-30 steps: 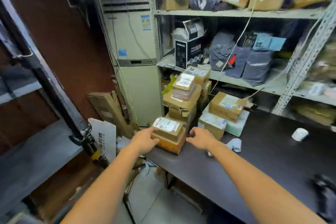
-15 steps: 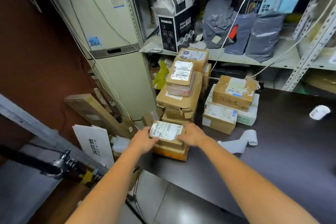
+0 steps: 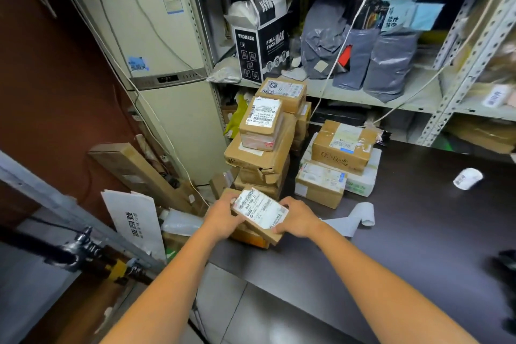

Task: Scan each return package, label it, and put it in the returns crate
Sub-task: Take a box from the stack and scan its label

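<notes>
A small cardboard package with a white barcode label on top is tilted up off the orange-sided box beneath it, at the dark table's left corner. My left hand grips its left end and my right hand grips its right end. Behind it rises a stack of several labelled cardboard packages. More packages lie to the right of the stack. No crate is in view.
The dark table carries a strip of white label backing and a small paper roll. A dark object sits at the right edge. Metal shelving with grey mailer bags stands behind. A tall white air conditioner and leaning cartons fill the left.
Both hands closed on the small labelled package and lifted it, tilting it off the box below. The camera view dropped toward the table.
</notes>
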`<state>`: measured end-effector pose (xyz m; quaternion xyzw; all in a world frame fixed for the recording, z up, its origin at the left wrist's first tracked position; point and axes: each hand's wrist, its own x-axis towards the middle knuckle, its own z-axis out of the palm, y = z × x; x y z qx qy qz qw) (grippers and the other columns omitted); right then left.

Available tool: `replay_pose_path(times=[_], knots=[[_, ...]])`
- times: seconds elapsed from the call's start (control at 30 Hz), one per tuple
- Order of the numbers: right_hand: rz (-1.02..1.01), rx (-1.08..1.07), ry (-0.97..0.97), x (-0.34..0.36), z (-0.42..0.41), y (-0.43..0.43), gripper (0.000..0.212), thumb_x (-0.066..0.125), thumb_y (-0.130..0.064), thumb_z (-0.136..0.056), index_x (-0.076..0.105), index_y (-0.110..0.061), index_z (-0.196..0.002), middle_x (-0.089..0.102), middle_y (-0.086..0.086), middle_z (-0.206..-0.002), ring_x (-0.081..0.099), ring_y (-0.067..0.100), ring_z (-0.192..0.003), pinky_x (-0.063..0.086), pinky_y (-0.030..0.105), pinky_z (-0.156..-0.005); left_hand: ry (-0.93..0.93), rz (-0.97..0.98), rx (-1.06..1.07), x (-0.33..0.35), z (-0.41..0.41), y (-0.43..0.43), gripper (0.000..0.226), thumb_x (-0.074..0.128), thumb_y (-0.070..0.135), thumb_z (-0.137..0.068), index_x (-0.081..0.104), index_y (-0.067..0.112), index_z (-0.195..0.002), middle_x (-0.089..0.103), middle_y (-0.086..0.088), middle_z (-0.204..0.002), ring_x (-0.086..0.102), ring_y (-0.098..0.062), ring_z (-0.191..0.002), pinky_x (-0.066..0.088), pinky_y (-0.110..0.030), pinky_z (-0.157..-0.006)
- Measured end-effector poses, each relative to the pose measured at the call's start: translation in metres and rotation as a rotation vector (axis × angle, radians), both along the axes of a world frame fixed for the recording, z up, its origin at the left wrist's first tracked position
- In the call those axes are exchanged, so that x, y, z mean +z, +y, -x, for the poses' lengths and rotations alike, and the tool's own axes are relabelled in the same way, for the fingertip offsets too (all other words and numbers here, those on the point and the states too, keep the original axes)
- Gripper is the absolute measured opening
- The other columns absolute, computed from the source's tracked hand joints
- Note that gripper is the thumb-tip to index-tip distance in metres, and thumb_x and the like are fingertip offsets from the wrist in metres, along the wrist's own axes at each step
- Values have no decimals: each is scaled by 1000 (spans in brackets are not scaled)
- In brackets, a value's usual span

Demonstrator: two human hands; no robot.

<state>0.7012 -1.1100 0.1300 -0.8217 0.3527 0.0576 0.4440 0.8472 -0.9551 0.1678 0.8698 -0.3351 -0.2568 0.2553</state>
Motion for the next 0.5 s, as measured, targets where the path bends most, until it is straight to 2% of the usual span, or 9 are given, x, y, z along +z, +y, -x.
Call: replay_pose_path(times=[0.07,0.1,0.17,0.27,0.33,0.43,0.5], knots=[[-2,7,-4,3,28,-8,68,88,-25,-67,53,-16,-125,60,2,-122,55,15,-102,43,25,-79,23,23,-15,3,24,-11,51,69,8,-84,53,20,-130,59,4,-114,55,-12,-101,41,-9,-74],[-9,1,-2,3,43,-13,68,88,-25,-67,54,-16,-125,61,1,-122,55,14,-101,42,26,-79,31,31,-24,4,37,-18,51,69,7,-84,52,18,-131,60,2,-115,57,-13,-99,44,-9,-75],[-42,-20,-7,3,76,-24,68,89,-26,-67,54,-15,-124,62,0,-121,55,13,-101,43,26,-81,47,35,-42,4,66,-35,55,69,10,-85,49,18,-136,59,0,-116,56,-14,-98,45,-20,-83],[-98,-103,-2,-3,127,-42,70,89,-34,-64,52,-18,-121,62,-5,-116,57,13,-105,47,26,-85,50,46,-88,0,107,-67,55,68,10,-86,48,17,-137,56,4,-114,51,-9,-101,34,-15,-80],[-125,-155,-7,-10,160,-56,72,88,-39,-61,52,-23,-120,60,-11,-113,58,13,-107,49,29,-89,64,71,-110,-8,133,-94,55,70,8,-83,52,16,-134,62,-1,-117,57,-12,-97,41,-20,-80],[-151,-225,2,-14,208,-76,72,86,-38,-64,50,-22,-124,59,-10,-119,58,12,-106,50,29,-86,87,66,-164,-21,172,-134,55,71,7,-79,54,17,-131,62,-3,-115,60,-16,-96,43,-21,-80],[-159,-264,37,-18,238,-90,68,84,-32,-71,47,-19,-126,57,-6,-115,57,15,-102,48,25,-74,117,54,-212,-33,195,-160,58,73,8,-78,53,17,-132,60,-5,-117,60,-18,-99,45,-24,-78]])
